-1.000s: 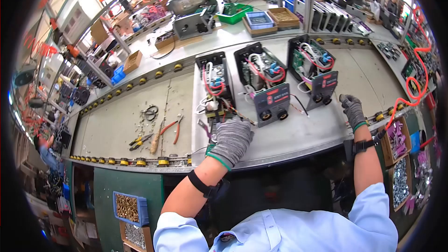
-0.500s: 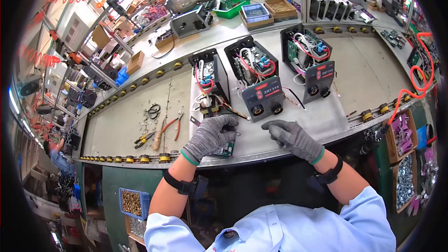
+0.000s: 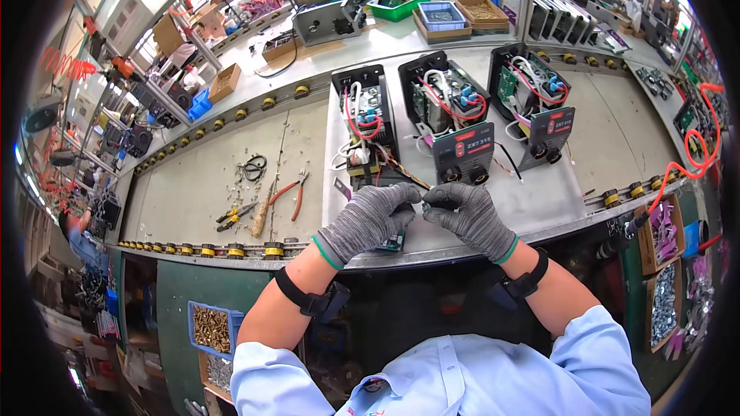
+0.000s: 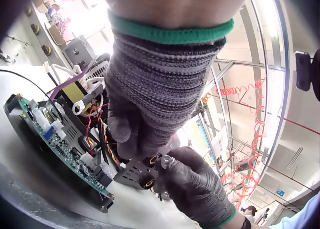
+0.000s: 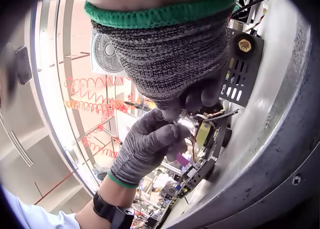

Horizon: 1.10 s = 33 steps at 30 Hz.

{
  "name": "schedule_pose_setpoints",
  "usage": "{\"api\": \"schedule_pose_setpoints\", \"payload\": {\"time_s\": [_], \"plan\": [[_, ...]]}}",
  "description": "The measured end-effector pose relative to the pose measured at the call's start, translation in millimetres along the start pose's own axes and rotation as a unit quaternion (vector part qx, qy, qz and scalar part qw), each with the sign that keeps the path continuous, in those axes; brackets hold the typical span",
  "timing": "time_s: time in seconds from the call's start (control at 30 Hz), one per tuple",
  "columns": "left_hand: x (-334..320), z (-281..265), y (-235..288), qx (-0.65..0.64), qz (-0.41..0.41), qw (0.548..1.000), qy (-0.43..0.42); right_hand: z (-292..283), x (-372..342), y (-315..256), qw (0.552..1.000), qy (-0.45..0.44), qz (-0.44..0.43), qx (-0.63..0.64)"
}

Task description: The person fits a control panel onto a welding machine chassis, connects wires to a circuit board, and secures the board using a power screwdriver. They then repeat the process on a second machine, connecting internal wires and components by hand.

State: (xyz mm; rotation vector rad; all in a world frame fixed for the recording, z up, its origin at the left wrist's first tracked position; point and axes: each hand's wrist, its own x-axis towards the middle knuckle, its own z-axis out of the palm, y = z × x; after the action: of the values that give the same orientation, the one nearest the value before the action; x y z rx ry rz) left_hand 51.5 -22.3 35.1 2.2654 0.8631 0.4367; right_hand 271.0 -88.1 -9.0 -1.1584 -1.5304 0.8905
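Both gloved hands meet above the near edge of the white board (image 3: 532,212). My right hand (image 3: 472,219) pinches a small round metal part (image 4: 167,162) between thumb and finger. Beside it, my left hand (image 3: 368,219) has its fingers bent in, their tips close to the right fingertips; whether they grip anything is hidden. A green circuit board (image 3: 395,242) lies under the left hand, seen larger in the left wrist view. Behind the hands stand three open units: the left one (image 3: 366,119), the middle one with a ZX7 315 panel (image 3: 464,152) and the right one (image 3: 532,100).
Pliers with orange handles (image 3: 287,189), yellow-black pliers (image 3: 233,217) and a black cable coil (image 3: 253,168) lie on the left. A blue bin of brass parts (image 3: 212,329) sits low left. An orange coiled hose (image 3: 697,142) hangs at the right.
My right hand has come in from the far right to meet the left hand. My left hand has moved slightly off the left unit's front toward the middle, uncovering part of the circuit board.
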Motion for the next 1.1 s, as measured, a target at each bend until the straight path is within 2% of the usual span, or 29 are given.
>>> {"api": "schedule_pose_setpoints", "payload": {"time_s": [0.07, 0.27, 0.37, 0.47, 0.6, 0.67, 0.9, 1.1], "plan": [[-2.3, 0.0, -6.7, 0.02, 0.029, 0.999, -0.004, 0.7, 2.8, 5.1, 0.997, -0.047, 0.042, 0.041], [-8.2, 0.6, -6.5, 0.014, 0.028, 1.0, 0.0, -1.0, 6.1, 6.6, 0.981, -0.083, 0.132, 0.114], [-9.4, 4.0, -9.0, 0.001, 0.023, 1.0, 0.002, -1.9, 6.3, 18.5, 0.971, -0.098, 0.141, 0.167], [-8.4, 5.6, -4.2, -0.004, 0.021, 1.0, -0.004, -1.6, 7.1, 18.1, 0.964, -0.091, 0.18, 0.172], [-4.2, 10.0, -2.2, 0.001, 0.007, 1.0, -0.003, 3.2, 3.4, 24.4, 0.964, -0.076, 0.186, 0.174], [-4.1, 11.1, -4.0, -0.007, 0.003, 1.0, 0.007, 2.5, -0.1, 21.2, 0.959, -0.066, 0.223, 0.162], [1.9, 17.5, -0.1, 0.024, -0.02, 0.999, -0.019, 4.9, -8.2, 28.3, 0.955, -0.04, 0.186, 0.229], [4.7, 21.1, 6.0, 0.06, -0.028, 0.998, -0.007, -0.4, -6.0, 23.0, 0.947, -0.053, 0.246, 0.198]]}}
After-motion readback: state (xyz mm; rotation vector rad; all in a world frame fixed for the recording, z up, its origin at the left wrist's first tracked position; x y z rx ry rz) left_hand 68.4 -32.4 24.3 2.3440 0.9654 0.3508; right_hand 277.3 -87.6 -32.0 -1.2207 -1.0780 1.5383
